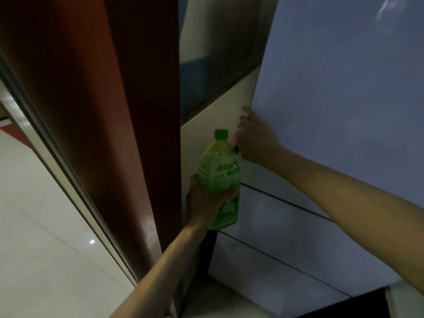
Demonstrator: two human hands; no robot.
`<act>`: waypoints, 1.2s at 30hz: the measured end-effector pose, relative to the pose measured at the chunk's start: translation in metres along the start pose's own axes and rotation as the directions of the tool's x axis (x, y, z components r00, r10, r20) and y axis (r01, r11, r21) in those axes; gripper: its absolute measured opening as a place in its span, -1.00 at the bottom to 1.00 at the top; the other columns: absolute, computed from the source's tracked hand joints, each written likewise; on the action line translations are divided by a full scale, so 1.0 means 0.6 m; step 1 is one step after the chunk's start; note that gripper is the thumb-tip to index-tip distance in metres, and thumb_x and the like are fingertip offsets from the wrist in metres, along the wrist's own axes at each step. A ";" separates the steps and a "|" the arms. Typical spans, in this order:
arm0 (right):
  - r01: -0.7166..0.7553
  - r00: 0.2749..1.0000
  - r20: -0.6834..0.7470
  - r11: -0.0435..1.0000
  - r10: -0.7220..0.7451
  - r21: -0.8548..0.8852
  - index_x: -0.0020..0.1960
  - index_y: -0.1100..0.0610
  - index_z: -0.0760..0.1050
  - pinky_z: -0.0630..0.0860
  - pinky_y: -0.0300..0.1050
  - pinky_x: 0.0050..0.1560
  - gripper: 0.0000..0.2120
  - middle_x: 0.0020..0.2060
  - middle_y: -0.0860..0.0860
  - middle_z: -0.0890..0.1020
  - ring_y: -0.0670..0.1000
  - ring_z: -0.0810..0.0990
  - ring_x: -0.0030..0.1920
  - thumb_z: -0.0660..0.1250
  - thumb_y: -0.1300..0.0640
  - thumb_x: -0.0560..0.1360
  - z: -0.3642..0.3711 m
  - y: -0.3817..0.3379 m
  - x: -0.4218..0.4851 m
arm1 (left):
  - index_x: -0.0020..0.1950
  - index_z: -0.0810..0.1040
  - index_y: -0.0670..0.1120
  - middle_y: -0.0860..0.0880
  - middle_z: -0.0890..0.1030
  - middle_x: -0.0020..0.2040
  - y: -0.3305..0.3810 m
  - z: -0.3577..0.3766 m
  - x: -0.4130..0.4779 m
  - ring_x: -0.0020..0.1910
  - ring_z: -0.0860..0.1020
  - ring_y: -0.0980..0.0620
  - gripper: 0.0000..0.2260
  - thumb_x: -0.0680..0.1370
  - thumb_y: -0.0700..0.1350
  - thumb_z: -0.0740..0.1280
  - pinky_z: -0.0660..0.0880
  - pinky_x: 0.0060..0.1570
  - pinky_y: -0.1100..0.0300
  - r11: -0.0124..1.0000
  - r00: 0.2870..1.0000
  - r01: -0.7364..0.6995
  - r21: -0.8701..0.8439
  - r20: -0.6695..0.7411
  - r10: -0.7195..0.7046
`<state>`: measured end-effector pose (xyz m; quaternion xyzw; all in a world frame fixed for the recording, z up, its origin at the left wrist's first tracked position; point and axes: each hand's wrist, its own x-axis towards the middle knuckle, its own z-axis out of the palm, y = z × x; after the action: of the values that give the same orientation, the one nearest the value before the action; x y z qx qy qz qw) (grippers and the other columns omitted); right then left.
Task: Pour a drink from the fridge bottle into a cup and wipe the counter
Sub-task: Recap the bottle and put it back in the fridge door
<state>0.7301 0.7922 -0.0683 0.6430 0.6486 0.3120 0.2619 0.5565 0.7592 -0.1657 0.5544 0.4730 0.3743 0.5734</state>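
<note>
So the left hand (206,200) had the bottle (220,173) gripped around its lower half, fingers wrapped across the front of the label and the palm behind it. The bottle stood pretty much upright, held in the air right in front of the fridge (286,228), just beside its left edge. Green screw cap (221,133) was on, and the drink inside looked pale green up in the shoulder.

The label was green with white Chinese writing. The first two characters looked like 天天. The rest was too blurry to read, same for the second line under it. Some lighter artwork sat lower down, partly behind the fingers.

The right hand (254,138) was up on the upper door (344,88), fingers hooked over its left edge just above the bottle's shoulder and clamped on that edge. I couldn't see the thumb. The door was a plain pale blue-grey, with two more panels below it split by thin dark seams.

To the left there was a tall brown panel (103,111), a cream wall (229,106) between it and the fridge, and a glossy light tiled floor (34,214). The whole scene was pretty dim.
</note>
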 end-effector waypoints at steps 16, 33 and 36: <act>0.076 0.993 -0.090 0.996 -0.072 0.038 -0.01 0.25 0.59 0.09 0.11 0.50 -0.65 0.11 0.22 0.60 0.25 0.38 0.31 0.13 0.04 0.58 -0.020 -0.023 -0.045 | 0.25 0.52 -0.14 -0.04 0.70 0.04 -0.024 -0.006 -0.070 0.01 0.69 -0.05 -0.27 0.17 0.07 0.66 0.68 -0.12 0.00 0.998 0.999 -0.039 -0.057 0.023 0.040; 0.197 0.845 -0.531 0.961 -0.065 0.196 -0.10 0.30 0.65 0.22 0.01 0.44 -0.80 -0.15 0.21 0.67 0.23 0.49 0.15 0.30 0.23 0.40 -0.134 -0.154 -0.290 | 0.26 0.42 -0.11 -0.06 0.64 0.08 -0.020 -0.152 -0.293 0.04 0.67 0.02 -0.26 0.17 0.01 0.60 0.66 -0.06 0.09 0.979 0.980 -0.198 -0.040 -0.030 0.197; 0.174 0.875 -0.479 0.967 -0.066 0.185 -0.05 0.24 0.66 0.09 -0.02 0.50 -0.75 -0.13 0.16 0.67 0.18 0.52 0.13 0.27 0.18 0.41 -0.163 -0.167 -0.343 | 0.27 0.42 -0.09 -0.05 0.64 0.10 -0.025 -0.166 -0.312 0.06 0.66 0.00 -0.20 0.14 0.08 0.68 0.66 -0.01 -0.02 0.981 0.981 -0.191 -0.023 0.016 0.192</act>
<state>0.5980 0.5825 -0.0897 0.5319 0.7621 0.3666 0.0428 0.4085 0.6072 -0.1505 0.5946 0.4082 0.4277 0.5449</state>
